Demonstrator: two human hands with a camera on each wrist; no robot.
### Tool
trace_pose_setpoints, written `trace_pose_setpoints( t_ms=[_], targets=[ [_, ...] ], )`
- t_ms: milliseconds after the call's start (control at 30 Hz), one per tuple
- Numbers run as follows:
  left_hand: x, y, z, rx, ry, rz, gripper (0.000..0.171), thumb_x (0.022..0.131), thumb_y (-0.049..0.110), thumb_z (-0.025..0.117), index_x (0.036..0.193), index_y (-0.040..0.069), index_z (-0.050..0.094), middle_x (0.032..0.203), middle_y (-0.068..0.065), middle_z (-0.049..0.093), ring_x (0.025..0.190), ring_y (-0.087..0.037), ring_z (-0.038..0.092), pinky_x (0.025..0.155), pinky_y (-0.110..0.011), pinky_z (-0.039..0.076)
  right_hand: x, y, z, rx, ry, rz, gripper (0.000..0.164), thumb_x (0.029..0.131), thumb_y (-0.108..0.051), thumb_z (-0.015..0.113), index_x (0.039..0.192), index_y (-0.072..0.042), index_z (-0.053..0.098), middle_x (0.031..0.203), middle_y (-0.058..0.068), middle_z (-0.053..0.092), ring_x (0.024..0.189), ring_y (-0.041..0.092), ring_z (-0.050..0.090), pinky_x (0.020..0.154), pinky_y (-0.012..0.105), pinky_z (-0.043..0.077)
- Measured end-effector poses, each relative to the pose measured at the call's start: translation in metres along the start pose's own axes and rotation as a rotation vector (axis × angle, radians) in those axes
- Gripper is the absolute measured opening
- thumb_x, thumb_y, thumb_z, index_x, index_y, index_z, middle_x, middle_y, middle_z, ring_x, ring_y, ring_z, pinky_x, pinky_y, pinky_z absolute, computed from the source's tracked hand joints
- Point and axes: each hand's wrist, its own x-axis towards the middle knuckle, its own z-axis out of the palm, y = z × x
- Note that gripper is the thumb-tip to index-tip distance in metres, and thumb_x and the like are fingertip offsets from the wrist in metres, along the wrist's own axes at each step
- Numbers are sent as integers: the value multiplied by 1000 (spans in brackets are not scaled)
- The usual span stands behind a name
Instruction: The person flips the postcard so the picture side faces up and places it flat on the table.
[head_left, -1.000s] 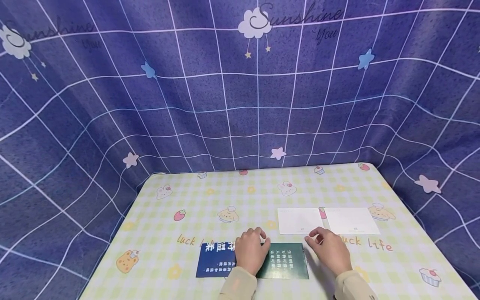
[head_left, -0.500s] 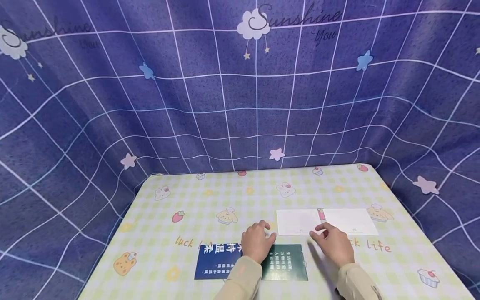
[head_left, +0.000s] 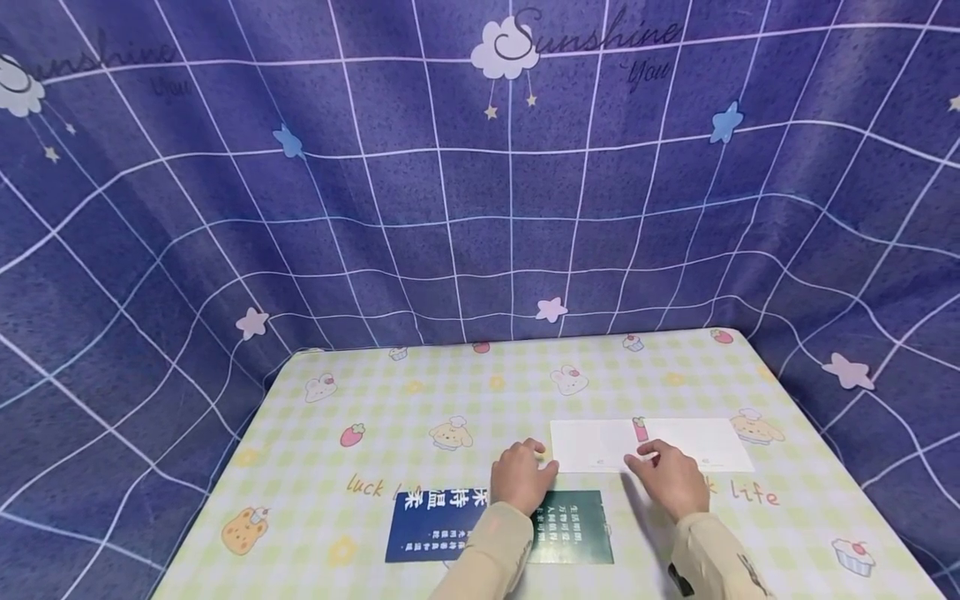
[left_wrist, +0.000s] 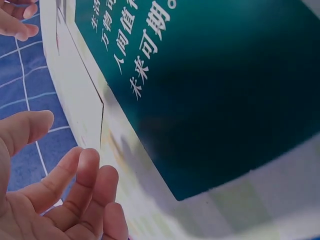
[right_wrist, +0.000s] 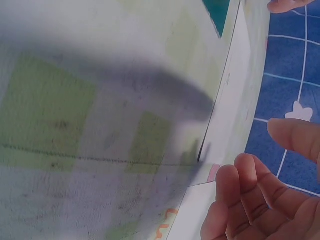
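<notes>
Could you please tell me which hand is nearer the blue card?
Left. In the head view, the left hand is just right of the blue card; the right hand is farther right, past the green card.

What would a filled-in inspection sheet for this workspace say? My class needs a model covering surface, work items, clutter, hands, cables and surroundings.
Surface: a green-and-white checked tablecloth, printed.
Work items: a blue card and a green card, both with white characters, lie nearest the person; the left sleeve hides the place between them. Farther back, a left white card and a right white card lie side by side with a narrow gap.
Clutter: nothing seen.
Left hand: near the green card, holds nothing.
Right hand: by the white cards, holds nothing; contact cannot be told.
Cables: nothing seen.
Surroundings: blue grid-patterned fabric behind the table and at both sides.
</notes>
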Motion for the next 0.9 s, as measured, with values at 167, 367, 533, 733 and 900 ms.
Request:
trace_pose_setpoints(
  t_ms=[167,367,533,733,900],
  targets=[
    [1,2,1,7,-8,1,24,85,27,79,101,10,73,86,-6,68,85,-30,67,79,-46,50,3,1,1,-11,0,29,40,94,-32,68,116,2,66,91,13,70,71,23,61,61,39,47],
    [5,4,3,15,-26,-15,26,84,27,80,101,9,74,88,-6,69,87,-30,67,79,-46,51,8,0,2,-27,2,63,45,94,-32,67,121,4,64,98,20,71,74,25,63,62,42,49],
    [8,5,8,21,-38,-40,27,83,29,81,101,9,74,89,-7,69,87,-29,67,81,-46,51,12,2,5,-29,2,77,45,94,-31,67,122,5,64,102,24,71,79,30,66,66,48,51],
    [12,5,17,33,-30,-66,30,82,31,82,102,9,74,92,-8,71,89,-30,68,83,-47,52,16,6,8,-28,9,81,46,94,-31,67,123,5,64,104,24,71,83,34,67,69,50,51],
    [15,5,21,36,-33,-90,34,81,31,84,105,9,75,96,-9,72,93,-30,68,86,-47,52,17,7,10,-26,10,77,47,94,-31,67,123,5,63,106,25,70,87,38,68,71,53,51]
  ],
)
